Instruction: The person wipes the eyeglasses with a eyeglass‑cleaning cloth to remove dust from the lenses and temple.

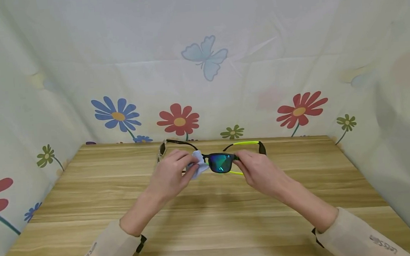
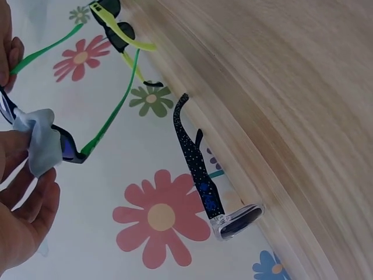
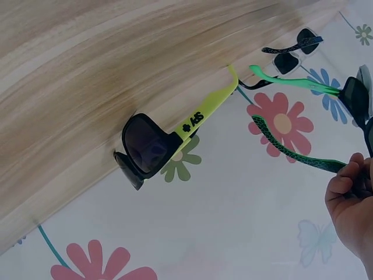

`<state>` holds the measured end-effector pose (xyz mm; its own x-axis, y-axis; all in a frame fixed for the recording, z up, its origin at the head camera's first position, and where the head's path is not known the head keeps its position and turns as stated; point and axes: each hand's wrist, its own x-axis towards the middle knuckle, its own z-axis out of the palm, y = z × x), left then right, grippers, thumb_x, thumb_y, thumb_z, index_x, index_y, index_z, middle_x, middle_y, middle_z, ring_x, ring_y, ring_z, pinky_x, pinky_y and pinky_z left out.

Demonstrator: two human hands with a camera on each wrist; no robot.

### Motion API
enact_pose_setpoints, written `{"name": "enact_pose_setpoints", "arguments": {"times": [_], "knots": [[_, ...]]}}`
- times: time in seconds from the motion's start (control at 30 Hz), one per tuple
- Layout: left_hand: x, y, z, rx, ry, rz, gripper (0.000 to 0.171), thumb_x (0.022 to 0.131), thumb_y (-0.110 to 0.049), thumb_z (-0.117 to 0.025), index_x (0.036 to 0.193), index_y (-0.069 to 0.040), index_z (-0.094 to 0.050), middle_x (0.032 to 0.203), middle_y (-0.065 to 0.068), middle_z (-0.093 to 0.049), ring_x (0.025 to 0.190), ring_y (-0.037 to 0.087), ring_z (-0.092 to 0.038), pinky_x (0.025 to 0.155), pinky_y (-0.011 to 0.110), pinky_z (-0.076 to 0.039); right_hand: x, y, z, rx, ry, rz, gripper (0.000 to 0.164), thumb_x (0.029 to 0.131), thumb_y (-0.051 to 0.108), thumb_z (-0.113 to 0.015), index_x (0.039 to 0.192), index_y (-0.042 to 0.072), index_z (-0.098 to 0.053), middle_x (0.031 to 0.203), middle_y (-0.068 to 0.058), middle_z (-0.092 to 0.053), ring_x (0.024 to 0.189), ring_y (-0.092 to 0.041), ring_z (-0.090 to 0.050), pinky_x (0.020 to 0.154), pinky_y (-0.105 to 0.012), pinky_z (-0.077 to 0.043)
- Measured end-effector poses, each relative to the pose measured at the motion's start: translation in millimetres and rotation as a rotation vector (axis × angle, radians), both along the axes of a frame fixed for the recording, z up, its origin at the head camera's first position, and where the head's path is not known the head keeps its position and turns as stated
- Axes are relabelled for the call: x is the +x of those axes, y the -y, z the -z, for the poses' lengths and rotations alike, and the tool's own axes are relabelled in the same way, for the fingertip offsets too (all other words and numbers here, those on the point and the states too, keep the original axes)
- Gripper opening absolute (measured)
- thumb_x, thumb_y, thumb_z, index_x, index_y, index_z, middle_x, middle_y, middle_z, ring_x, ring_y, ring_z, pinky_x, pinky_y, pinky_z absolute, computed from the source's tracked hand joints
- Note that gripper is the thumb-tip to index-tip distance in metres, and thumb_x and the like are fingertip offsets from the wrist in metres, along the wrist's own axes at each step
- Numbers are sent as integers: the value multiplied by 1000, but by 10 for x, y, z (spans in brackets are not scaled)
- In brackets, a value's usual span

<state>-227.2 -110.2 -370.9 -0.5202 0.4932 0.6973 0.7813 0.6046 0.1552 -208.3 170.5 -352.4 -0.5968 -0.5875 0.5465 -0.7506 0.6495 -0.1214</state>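
Mirrored sunglasses (image 1: 221,163) with a black front and green temples are held up over the table, one blue-green lens facing back. My right hand (image 1: 259,169) grips them at the right end of the front, by the hinge. A light blue cloth (image 1: 199,164) is pinched by my left hand (image 1: 172,172) and folded over the other lens, mostly hiding it. In the left wrist view, the thumb and fingers press the cloth (image 2: 39,140) from both sides of the lens. Both green temples (image 3: 303,84) stand unfolded, pointing away from me.
On the wooden table (image 1: 212,230), sunglasses with yellow temples (image 3: 198,119) lie to the right behind my right hand. Clear-framed sunglasses with dark speckled temples (image 2: 198,169) lie to the left behind my left hand. A flowered curtain (image 1: 136,69) closes off the back and sides.
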Motion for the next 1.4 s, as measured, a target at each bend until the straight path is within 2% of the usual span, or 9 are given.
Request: {"name": "enact_pose_setpoints", "arguments": {"times": [0.33,0.63,1.07,1.4], "knots": [[-18,71,12,-4,52,-39,13,86,-9,-84,97,-7,-76,95,4,-73,92,22,-68,81,35,-58,-23,-48,11,-36,-38,-31,17,94,-2,-71,107,-2,-60,88,-7,-65,71,-15,-56,62,-29,-55],[-28,114,21,-42,73,-71,11,88,-9,-83,96,-7,-76,93,3,-73,92,22,-68,80,36,-59,-26,-70,13,-47,-30,-41,19,94,-3,-71,108,-1,-60,88,-6,-64,70,-14,-54,61,-27,-53],[-3,49,-25,-16,52,-37,13,86,-8,-84,96,-6,-76,93,3,-73,90,22,-68,83,36,-58,-23,-48,2,-41,-41,-42,19,93,-3,-72,107,-1,-59,88,-8,-64,70,-15,-55,61,-29,-54],[13,-19,-23,-4,13,-8,16,85,-9,-86,97,-5,-75,94,4,-72,91,21,-68,85,35,-57,-19,3,11,-17,-54,-44,17,95,1,-71,108,-1,-60,91,-7,-64,76,-17,-58,67,-33,-56]]}}
